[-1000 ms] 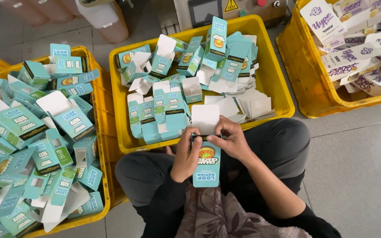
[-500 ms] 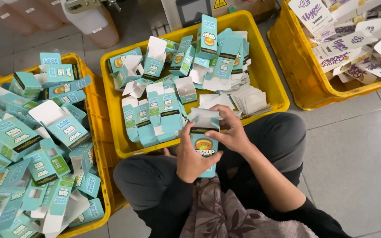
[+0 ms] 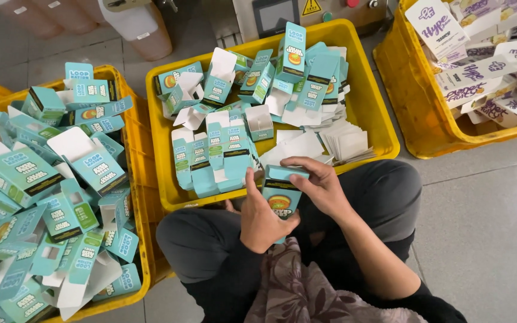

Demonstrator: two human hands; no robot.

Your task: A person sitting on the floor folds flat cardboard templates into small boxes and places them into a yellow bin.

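Gripping a small teal carton [image 3: 282, 197] from both sides, the two hands meet over the person's lap. The left hand [image 3: 259, 216] wraps the carton's lower body, thumb raised along its left edge and fingers curled behind it. The right hand [image 3: 318, 186] cups the top end, its fingers bent over the folded-down flap, so both hands are closed on the carton and neither is loose. The carton stands nearly upright, tilted a little, just above the dark trousers [image 3: 384, 191] and near the front rim of the middle yellow crate [image 3: 366, 101].

That crate holds a jumble of teal cartons, some with white flaps open, some flat in rows, beside a stack of white card inserts [image 3: 345, 142]. To the person's left a second yellow crate [image 3: 140, 197] is heaped with more teal cartons, piled above its rim. To the right a third yellow crate [image 3: 414, 113] carries white cartons with purple print.

All three crates sit on a grey tiled floor [image 3: 486, 233]. Behind the middle crate a machine panel [image 3: 276, 15] with a dark screen stands, and pale plastic jugs [image 3: 139, 27] stand to its left. The crates crowd close on the left and front; the widest bare floor lies to the person's right
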